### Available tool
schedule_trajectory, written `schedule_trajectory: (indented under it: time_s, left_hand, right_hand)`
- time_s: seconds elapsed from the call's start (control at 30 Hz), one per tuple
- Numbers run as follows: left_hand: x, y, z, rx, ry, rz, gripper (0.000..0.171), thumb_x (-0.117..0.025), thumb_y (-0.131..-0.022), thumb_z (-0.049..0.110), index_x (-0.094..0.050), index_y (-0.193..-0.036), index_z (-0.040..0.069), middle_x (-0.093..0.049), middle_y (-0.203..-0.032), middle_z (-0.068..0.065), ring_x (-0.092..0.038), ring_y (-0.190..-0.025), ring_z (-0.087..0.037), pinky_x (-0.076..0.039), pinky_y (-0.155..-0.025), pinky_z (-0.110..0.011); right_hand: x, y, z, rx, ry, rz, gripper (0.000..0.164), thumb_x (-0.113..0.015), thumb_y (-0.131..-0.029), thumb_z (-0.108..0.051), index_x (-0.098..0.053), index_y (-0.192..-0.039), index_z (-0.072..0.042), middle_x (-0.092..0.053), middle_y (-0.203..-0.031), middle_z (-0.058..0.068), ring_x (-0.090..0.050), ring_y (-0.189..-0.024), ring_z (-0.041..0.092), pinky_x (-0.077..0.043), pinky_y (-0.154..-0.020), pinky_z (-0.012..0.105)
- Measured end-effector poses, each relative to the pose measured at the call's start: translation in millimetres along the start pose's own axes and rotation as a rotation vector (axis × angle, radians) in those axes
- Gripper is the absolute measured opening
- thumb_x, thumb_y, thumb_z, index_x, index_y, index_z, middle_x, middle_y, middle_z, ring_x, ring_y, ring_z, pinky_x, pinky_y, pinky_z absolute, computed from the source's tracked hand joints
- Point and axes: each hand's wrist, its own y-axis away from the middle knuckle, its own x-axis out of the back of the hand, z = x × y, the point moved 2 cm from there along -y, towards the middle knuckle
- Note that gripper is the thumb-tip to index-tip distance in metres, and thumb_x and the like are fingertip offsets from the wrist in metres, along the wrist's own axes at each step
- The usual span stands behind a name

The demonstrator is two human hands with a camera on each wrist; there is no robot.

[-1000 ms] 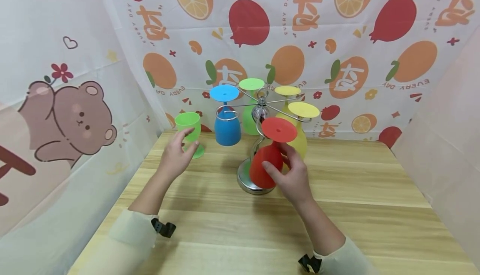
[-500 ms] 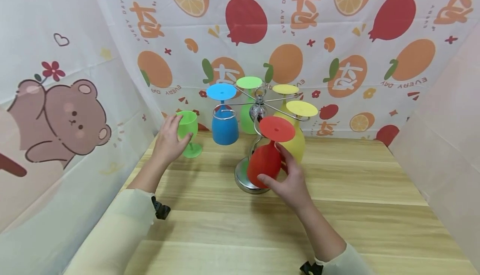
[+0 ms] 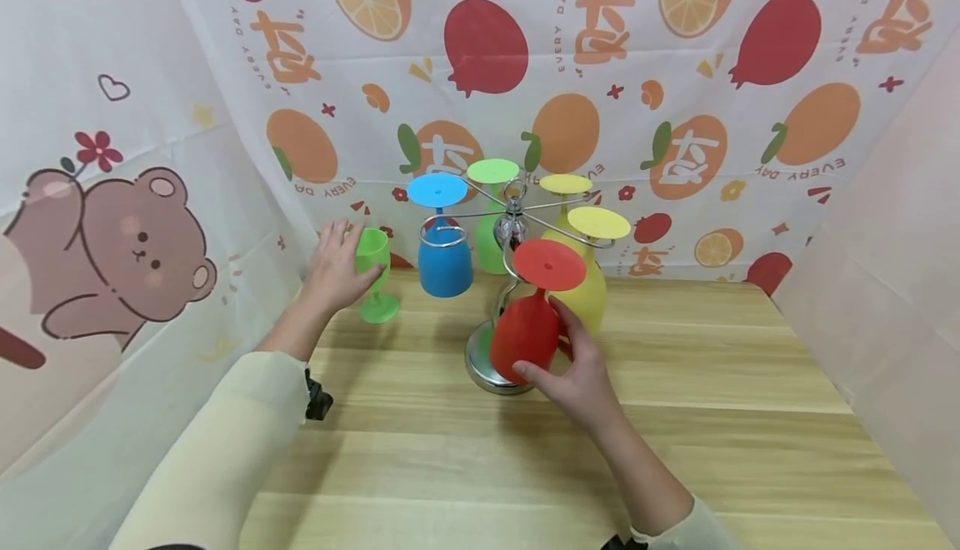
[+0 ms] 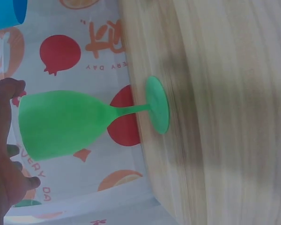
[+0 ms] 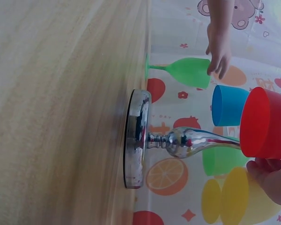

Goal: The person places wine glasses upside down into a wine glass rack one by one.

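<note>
A green plastic goblet [image 3: 372, 252] stands upright on the table at the left. My left hand [image 3: 327, 272] is at its rim, with the thumb on one side of the bowl and the fingers spread along the other; the left wrist view shows the fingertips around the rim [image 4: 24, 126]. My right hand [image 3: 579, 373] holds a red goblet [image 3: 527, 335] by the bowl, thumb in front and fingers at the side. This goblet is upside down and slightly tilted, its round foot uppermost, at the front of a chrome goblet rack [image 3: 478, 360].
Upside down on the rack hang a blue goblet [image 3: 446, 264], a second green goblet [image 3: 491, 243] and two yellow goblets [image 3: 591, 287], partly behind the red one. A printed cloth [image 3: 622, 50] closes off the back, with more cloth at the sides of the wooden table [image 3: 697, 350].
My left hand has moved left and round the standing green goblet, from in front of it to its rim. The right hand has stayed on the red goblet, its thumb slipping lower on the bowl.
</note>
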Motion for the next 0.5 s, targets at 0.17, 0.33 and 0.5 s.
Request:
schedule_trajectory:
  time_s: [0.17,0.33,0.5]
  left_hand:
    - [-2.6,-9.0,3.3,0.022,0.000,-0.071,0.082,-0.065,-0.091,0.042,-0.026,-0.155,0.011,-0.017,-0.160,-0.022,-0.006,-0.148,-0.045,-0.014,-0.110,-0.074]
    - [-3.6,-17.8,4.6,0.028,-0.045,-0.134,0.080,-0.063,-0.091,0.044,-0.027,-0.155,0.012,-0.017,-0.160,-0.024,-0.007,-0.147,-0.048,-0.012,-0.109,-0.076]
    - [-3.3,-26.6,7.2,0.022,-0.097,-0.173,0.079,-0.064,-0.091,0.044,-0.030,-0.153,0.010,-0.019,-0.159,-0.026,-0.010,-0.146,-0.049,-0.014,-0.108,-0.076]
  right_hand:
    - [1,1,0,-0.023,-0.015,0.000,0.090,-0.087,-0.074,-0.029,-0.035,-0.147,-0.035,-0.047,-0.141,-0.012,-0.048,-0.127,0.019,-0.056,-0.091,0.039]
    - [1,1,0,-0.023,-0.012,-0.003,0.090,-0.087,-0.074,-0.029,-0.035,-0.147,-0.036,-0.047,-0.141,-0.012,-0.048,-0.127,0.019,-0.055,-0.092,0.038]
    - [1,1,0,-0.020,-0.012,-0.006,0.090,-0.087,-0.074,-0.029,-0.035,-0.147,-0.035,-0.047,-0.141,-0.012,-0.048,-0.128,0.019,-0.055,-0.092,0.038]
